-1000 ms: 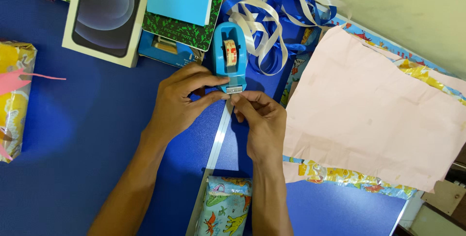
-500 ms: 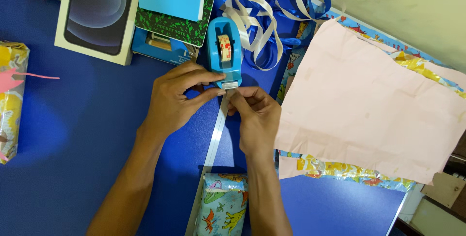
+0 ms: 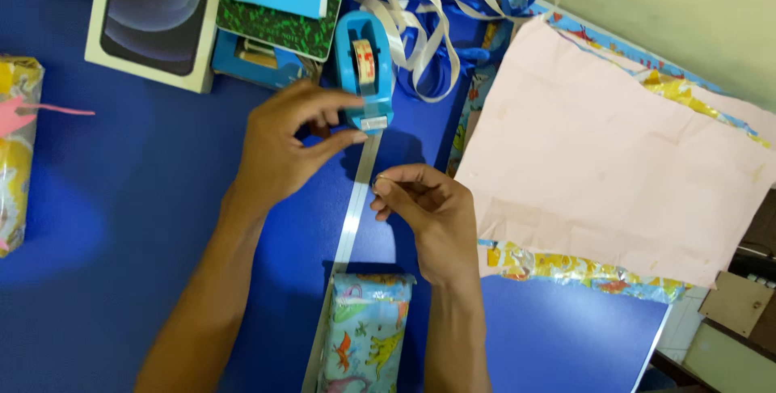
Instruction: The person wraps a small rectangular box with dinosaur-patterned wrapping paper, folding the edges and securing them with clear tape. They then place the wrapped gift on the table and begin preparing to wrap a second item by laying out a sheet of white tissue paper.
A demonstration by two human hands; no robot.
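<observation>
My left hand [image 3: 279,146] grips the near end of the blue tape dispenser [image 3: 364,69] on the tabletop [image 3: 121,223]. Just nearer me than the dispenser, my right hand [image 3: 424,215] pinches a small piece of clear tape [image 3: 378,180] between its fingertips. A wrapped gift [image 3: 364,332] lies nearer still.

Tape dispenser [image 3: 364,69]: smooth blue plastic. Ribbon [image 3: 436,21]: glossy, satin-like. Pink sheet [image 3: 614,158]: matt paper, lightly creased. Wrapped parcel [image 3: 368,332]: shiny printed wrap. Surface [image 3: 121,223]: smooth, matt blue. Box [image 3: 153,17]: glossy printed card.
</observation>
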